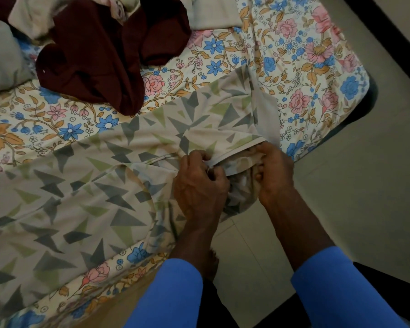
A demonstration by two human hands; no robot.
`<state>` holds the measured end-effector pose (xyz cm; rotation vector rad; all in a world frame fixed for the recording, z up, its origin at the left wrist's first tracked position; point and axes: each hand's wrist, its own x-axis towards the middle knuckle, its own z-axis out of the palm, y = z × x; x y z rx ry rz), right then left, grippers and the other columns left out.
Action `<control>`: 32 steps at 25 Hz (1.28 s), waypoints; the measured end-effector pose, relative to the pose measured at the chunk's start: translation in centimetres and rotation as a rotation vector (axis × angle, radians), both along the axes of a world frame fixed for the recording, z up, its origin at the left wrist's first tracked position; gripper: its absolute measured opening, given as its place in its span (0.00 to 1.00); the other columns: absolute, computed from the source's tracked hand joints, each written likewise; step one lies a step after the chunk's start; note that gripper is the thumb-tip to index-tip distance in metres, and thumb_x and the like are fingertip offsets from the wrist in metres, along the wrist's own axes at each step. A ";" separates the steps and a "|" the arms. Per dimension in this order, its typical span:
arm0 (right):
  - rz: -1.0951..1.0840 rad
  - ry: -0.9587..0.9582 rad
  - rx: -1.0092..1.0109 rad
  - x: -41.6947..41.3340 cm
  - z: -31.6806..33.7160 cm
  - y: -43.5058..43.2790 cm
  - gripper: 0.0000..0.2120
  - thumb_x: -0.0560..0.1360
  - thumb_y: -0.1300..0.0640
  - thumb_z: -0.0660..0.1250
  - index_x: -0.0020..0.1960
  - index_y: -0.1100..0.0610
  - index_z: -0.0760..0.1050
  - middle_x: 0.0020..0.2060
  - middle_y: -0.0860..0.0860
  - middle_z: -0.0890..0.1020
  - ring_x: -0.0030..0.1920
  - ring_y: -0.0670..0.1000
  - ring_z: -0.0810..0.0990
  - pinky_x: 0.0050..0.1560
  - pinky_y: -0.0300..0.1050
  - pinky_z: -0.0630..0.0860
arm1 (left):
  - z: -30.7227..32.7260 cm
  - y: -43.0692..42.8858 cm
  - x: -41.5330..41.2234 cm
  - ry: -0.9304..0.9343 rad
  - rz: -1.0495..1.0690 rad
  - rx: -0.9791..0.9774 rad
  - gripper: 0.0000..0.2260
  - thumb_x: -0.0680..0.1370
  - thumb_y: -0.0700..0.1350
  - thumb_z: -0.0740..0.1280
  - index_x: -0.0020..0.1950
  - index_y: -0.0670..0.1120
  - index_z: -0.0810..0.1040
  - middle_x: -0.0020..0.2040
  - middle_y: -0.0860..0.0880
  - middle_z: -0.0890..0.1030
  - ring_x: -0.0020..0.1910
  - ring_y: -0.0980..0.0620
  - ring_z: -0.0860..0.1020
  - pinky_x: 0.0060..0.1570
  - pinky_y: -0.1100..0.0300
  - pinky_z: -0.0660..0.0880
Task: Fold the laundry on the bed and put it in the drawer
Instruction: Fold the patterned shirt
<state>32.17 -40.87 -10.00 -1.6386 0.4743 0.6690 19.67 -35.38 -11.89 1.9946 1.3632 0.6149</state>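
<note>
Left hand [200,185] and right hand [273,171], each in a pinch on the hem of the triangle-print garment [100,185].

No writing or number can be read: the beige cloth printed with grey and green triangles [81,185] in the left hand [199,185] and right hand [273,171] and the floral bedsheet [294,55] beyond them show only patterns.
</note>
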 end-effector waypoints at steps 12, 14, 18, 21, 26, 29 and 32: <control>0.454 -0.468 -0.290 1.2 -1.4 -1.6 0.16 0.75 0.54 0.75 0.61 0.47 0.75 0.45 0.48 0.80 0.45 0.48 0.81 0.42 0.37 0.78 | -0.5 2.2 -2.7 0.451 -0.576 0.325 0.26 0.71 0.55 0.66 0.68 0.50 0.76 0.55 0.48 0.77 0.53 0.44 0.74 0.50 0.49 0.66; 0.567 -0.630 -0.418 1.4 -1.6 -2.1 0.09 0.74 0.59 0.72 0.53 0.50 0.80 0.46 0.51 0.78 0.44 0.50 0.78 0.42 0.41 0.77 | -0.8 2.6 -3.2 0.366 -0.551 0.316 0.15 0.73 0.55 0.68 0.56 0.50 0.80 0.48 0.48 0.76 0.49 0.45 0.74 0.48 0.51 0.64; 0.693 -0.881 -0.519 0.9 -2.3 -3.2 0.13 0.74 0.64 0.68 0.56 0.51 0.77 0.56 0.51 0.70 0.52 0.52 0.76 0.47 0.48 0.77 | -0.7 3.1 -2.9 0.283 -0.501 0.237 0.13 0.77 0.55 0.69 0.54 0.48 0.76 0.49 0.48 0.75 0.49 0.47 0.73 0.48 0.51 0.70; 0.760 -0.953 -0.510 0.7 -2.8 -3.9 0.19 0.74 0.65 0.66 0.61 0.49 0.73 0.59 0.52 0.69 0.51 0.56 0.78 0.44 0.52 0.80 | -0.9 3.6 -2.7 0.319 -0.581 0.272 0.12 0.77 0.49 0.64 0.58 0.47 0.79 0.47 0.47 0.77 0.46 0.44 0.76 0.47 0.49 0.73; 0.663 -0.831 -0.537 1.1 -3.1 -4.3 0.21 0.74 0.61 0.70 0.65 0.52 0.70 0.55 0.53 0.72 0.50 0.51 0.77 0.47 0.54 0.79 | -0.3 3.9 -4.8 0.263 -0.542 0.301 0.08 0.75 0.48 0.67 0.49 0.46 0.81 0.44 0.46 0.76 0.43 0.45 0.75 0.43 0.51 0.70; 0.705 -0.855 -0.511 1.0 -3.1 -4.5 0.20 0.75 0.59 0.72 0.64 0.53 0.70 0.51 0.51 0.73 0.47 0.47 0.73 0.44 0.48 0.75 | -0.4 3.7 -3.5 0.331 -0.609 0.311 0.15 0.78 0.51 0.69 0.61 0.45 0.79 0.51 0.45 0.78 0.49 0.44 0.76 0.48 0.49 0.74; 0.659 -0.865 -0.477 1.0 -3.2 -4.7 0.16 0.74 0.62 0.71 0.59 0.55 0.72 0.51 0.53 0.73 0.47 0.44 0.71 0.44 0.45 0.73 | -0.5 4.1 -2.5 0.293 -0.621 0.308 0.14 0.77 0.44 0.68 0.61 0.44 0.80 0.48 0.44 0.79 0.45 0.42 0.77 0.46 0.48 0.74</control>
